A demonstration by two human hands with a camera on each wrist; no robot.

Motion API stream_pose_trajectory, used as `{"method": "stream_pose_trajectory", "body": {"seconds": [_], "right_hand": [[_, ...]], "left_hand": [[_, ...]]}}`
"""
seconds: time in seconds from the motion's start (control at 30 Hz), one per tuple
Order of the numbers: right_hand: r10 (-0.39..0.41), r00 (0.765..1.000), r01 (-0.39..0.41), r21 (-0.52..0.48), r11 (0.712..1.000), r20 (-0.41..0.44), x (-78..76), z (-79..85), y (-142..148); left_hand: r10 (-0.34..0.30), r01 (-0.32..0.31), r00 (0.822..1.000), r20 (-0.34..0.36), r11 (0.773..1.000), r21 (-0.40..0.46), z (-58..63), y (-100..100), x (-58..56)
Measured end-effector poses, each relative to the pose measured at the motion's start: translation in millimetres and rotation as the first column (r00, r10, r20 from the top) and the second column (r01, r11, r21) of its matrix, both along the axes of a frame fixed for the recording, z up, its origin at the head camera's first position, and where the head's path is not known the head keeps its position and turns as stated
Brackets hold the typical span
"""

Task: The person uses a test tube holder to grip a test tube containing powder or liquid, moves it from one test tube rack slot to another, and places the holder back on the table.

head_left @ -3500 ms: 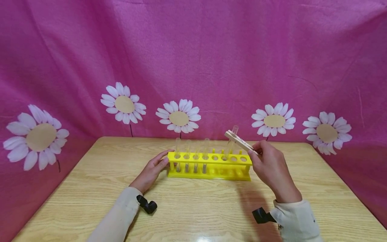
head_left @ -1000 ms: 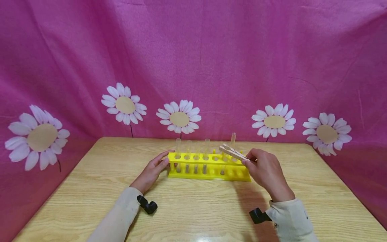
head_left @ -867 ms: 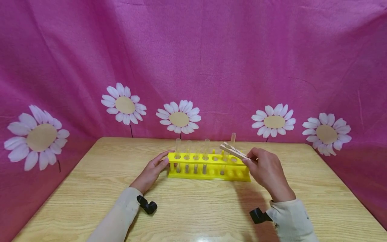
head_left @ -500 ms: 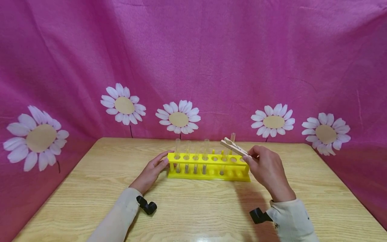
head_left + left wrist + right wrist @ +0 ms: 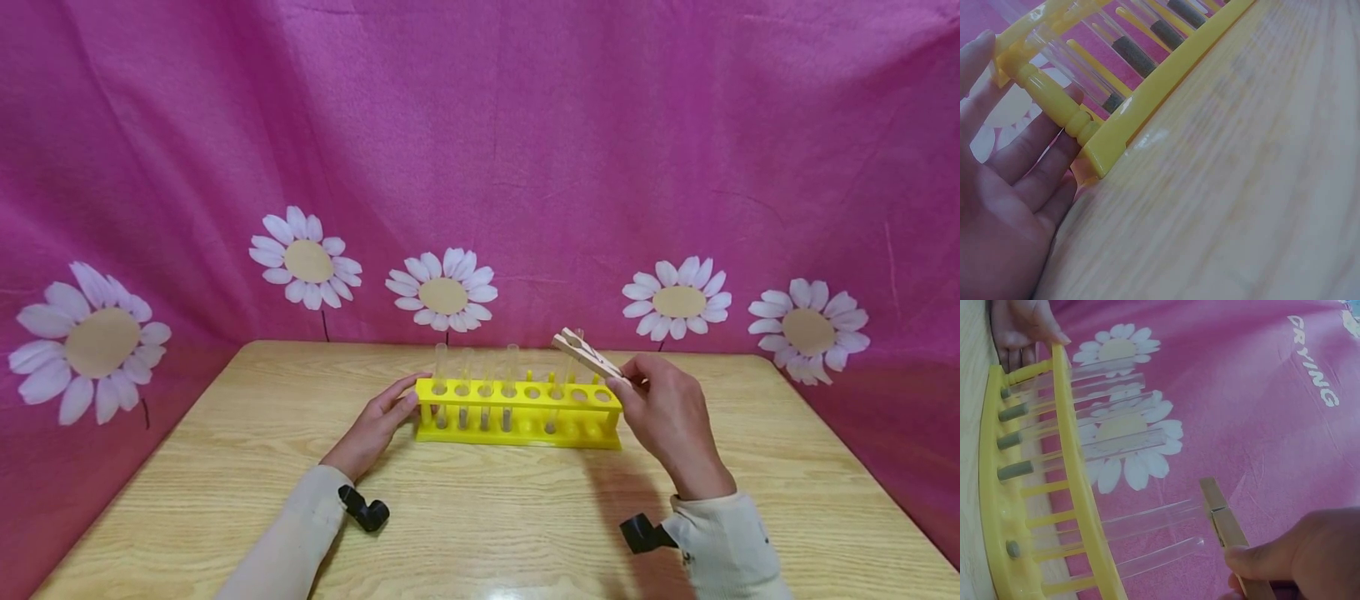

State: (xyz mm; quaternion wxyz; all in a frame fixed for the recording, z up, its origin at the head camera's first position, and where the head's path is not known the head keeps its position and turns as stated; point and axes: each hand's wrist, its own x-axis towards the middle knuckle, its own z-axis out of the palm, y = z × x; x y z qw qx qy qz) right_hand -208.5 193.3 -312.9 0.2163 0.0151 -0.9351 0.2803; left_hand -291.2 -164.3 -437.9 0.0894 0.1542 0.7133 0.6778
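Note:
My right hand point(image 5: 671, 417) pinches a wooden clothespin point(image 5: 588, 354) between thumb and fingers, over the right part of a yellow test tube rack point(image 5: 517, 398). The clothespin's front end is close above the top of a clear test tube point(image 5: 558, 375) with grey stuff at its bottom, standing in the rack. In the right wrist view the clothespin point(image 5: 1225, 522) lies just past the rims of two tubes, clear of both. My left hand point(image 5: 378, 423) grips the rack's left end, thumb at the top plate and fingers around the end post point(image 5: 1054, 100).
Several tubes point(image 5: 512, 364) with grey contents stand in the rack's left holes. Another clear tube point(image 5: 1160, 557) stands behind the right part. Empty holes point(image 5: 602, 396) are at the right end. A pink cloth point(image 5: 480, 125) with white flowers hangs behind the wooden table point(image 5: 480, 508).
The tube that the clothespin held tilted over the rack went down into its hole. The clothespin let go and has since risen toward the tube's top. The left hand stays put.

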Motion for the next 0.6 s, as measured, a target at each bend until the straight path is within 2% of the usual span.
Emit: {"method": "stream_pose_trajectory", "body": {"seconds": [0.43,0.6], "right_hand": [[-0.047,0.998,0.045,-0.05,0.998,-0.048,0.3,1.1,4.8],[-0.064,0.997,0.061,-0.073,0.995,-0.038,0.3,1.8,6.5]], "left_hand": [[-0.003,0.003,1.0,0.013,1.0,-0.008,-2.0,0.1,-0.3],[-0.001,0.001,1.0,-0.001,1.0,-0.001,-1.3,0.7,-0.9]]}}
